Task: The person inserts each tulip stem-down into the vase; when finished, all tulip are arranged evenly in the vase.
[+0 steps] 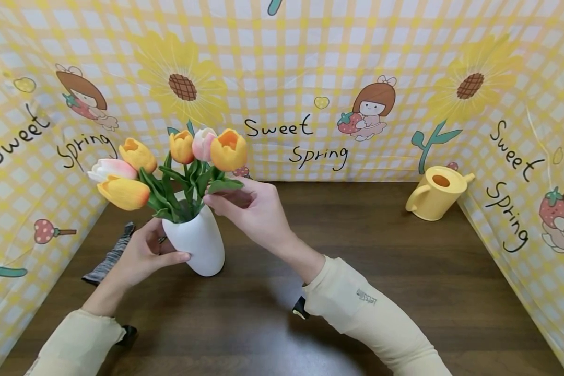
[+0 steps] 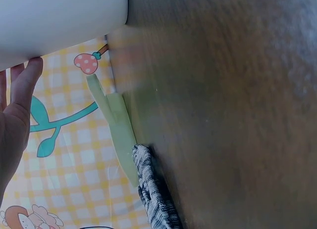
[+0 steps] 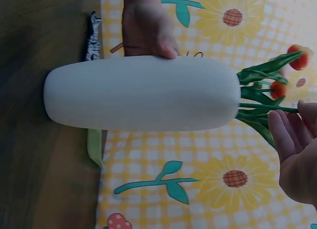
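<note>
A white vase (image 1: 195,248) stands on the brown table, tilted slightly in the head view, with several orange and pink-white tulips (image 1: 124,192) in its mouth. My left hand (image 1: 141,250) grips the vase's left side, thumb across the front and fingers behind. At the mouth's right side, my right hand (image 1: 258,211) pinches a green tulip stem (image 3: 262,106) between thumb and fingers, just under the rightmost orange tulip (image 1: 228,150). In the left wrist view, fingertips (image 2: 33,65) press against the vase wall.
A yellow watering can (image 1: 434,196) stands at the back right. Left of the vase lies a grey marled knit item (image 1: 110,256), beside a long pale green object (image 2: 119,132). Yellow checked cloth walls (image 1: 272,62) bound the table at the back and both sides.
</note>
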The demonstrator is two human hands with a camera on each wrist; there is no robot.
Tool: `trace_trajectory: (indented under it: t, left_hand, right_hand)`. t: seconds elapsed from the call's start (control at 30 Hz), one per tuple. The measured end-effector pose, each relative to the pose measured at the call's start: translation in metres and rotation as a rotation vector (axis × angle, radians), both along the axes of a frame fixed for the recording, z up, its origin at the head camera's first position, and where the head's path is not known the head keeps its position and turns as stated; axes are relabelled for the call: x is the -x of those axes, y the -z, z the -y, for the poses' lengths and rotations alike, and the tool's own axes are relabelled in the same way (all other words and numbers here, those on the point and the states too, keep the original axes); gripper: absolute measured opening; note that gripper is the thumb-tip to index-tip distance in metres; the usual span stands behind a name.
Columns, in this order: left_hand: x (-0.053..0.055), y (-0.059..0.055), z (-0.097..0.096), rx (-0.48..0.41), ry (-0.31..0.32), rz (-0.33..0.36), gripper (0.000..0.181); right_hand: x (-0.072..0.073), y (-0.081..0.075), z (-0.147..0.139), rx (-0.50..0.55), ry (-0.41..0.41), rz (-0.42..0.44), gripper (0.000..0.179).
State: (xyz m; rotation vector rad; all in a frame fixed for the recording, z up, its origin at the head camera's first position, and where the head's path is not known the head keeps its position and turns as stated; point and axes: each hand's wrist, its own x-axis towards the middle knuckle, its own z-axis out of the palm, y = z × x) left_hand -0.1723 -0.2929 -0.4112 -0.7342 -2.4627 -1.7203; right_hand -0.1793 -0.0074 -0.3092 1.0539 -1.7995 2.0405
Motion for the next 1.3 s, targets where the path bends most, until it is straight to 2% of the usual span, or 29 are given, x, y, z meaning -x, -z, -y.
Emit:
trace_trajectory:
  t: [0.13,0.3,0.47,0.6,0.8,1.07,1.3]
  left_hand:
    - [0.000,0.000,0.000,0.004,-0.002,0.000,0.082]
    - [0.000,0.000,0.000,-0.016,0.014,0.001,0.083]
    - [0.000,-0.001,0.000,-0.027,0.028,0.008,0.084]
    - [0.000,-0.001,0.000,-0.023,0.026,0.013,0.083]
    - [0.000,-0.001,0.000,-0.023,0.031,0.012,0.082]
    - [0.000,-0.001,-0.001,-0.032,0.035,0.017,0.083]
    - [0.000,-0.001,-0.001,-0.032,0.038,0.004,0.083]
  right_hand:
    - [0.004,0.005,0.006,-0.030,0.014,0.005,0.017]
    - [0.010,0.005,0.013,-0.075,0.038,-0.032,0.013]
    - [0.014,0.006,0.018,-0.156,0.098,-0.058,0.013]
    - [0.015,0.008,0.020,-0.207,0.116,-0.046,0.012]
    - [0.017,0.012,0.023,-0.226,0.092,0.008,0.011]
    - [0.017,0.019,0.024,-0.313,0.076,0.089,0.007]
    - [0.019,0.023,0.027,-0.271,-0.005,0.261,0.005]
